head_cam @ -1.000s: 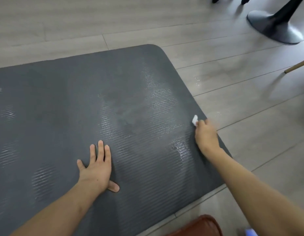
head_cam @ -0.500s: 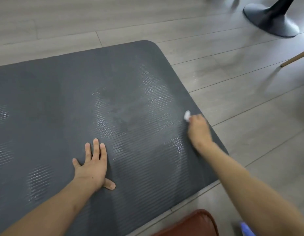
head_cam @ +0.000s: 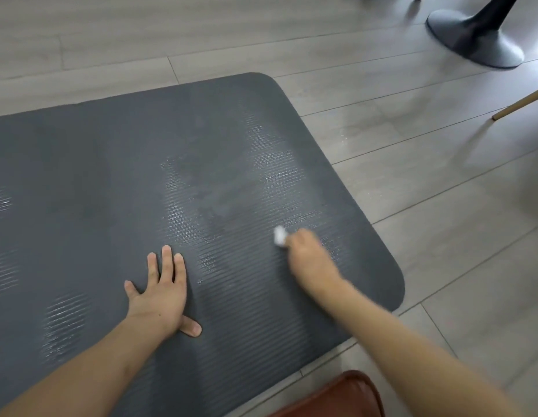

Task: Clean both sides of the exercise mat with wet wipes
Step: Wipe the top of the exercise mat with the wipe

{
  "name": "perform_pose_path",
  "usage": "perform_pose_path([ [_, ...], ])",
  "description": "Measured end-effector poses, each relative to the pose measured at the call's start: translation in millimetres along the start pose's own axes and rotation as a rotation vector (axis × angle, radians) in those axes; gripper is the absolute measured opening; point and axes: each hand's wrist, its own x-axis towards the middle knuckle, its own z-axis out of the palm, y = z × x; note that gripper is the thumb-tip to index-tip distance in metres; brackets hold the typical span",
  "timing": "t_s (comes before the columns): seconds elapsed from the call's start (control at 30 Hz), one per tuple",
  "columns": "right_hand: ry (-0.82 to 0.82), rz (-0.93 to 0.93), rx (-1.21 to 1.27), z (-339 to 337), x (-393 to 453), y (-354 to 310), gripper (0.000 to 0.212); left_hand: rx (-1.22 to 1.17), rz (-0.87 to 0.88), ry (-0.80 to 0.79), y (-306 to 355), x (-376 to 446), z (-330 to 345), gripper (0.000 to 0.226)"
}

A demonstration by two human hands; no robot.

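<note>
Pedestal base [head_cam: 475, 40], wooden leg [head_cam: 520, 103], brown seat [head_cam: 337, 398]

Ribbed matt foam mat [head_cam: 111, 176] with wet sheen, on smooth wood-look floor [head_cam: 442, 236].

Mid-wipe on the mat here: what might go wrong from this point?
1. The wet wipe is bunched small in the right hand, so each pass probably covers little; the shiny damp streaks on the exercise mat are patchy, and dull strips between them may get missed.
2. Damp spots show on the floor beside the mat, a possible slip hazard.
3. The left hand presses flat on a damp patch and might slide.
</note>
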Motion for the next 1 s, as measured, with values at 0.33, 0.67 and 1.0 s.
perform_pose_path([
  [0.33,-0.015,0.179,0.072,24.5,-48.4,-64.5,0.013,-0.008,0.004,-0.017,0.2,0.7,-1.0,0.158],
  [0.67,0.255,0.581,-0.109,-35.0,-6.8,81.0,0.012,-0.021,0.007,-0.02,0.2,0.1,-1.1,0.158],
  [1.0,0.075,0.072,0.05,9.3,-14.3,-4.5,0.014,-0.045,0.024,-0.003,-1.6,1.0,1.4,0.159],
])
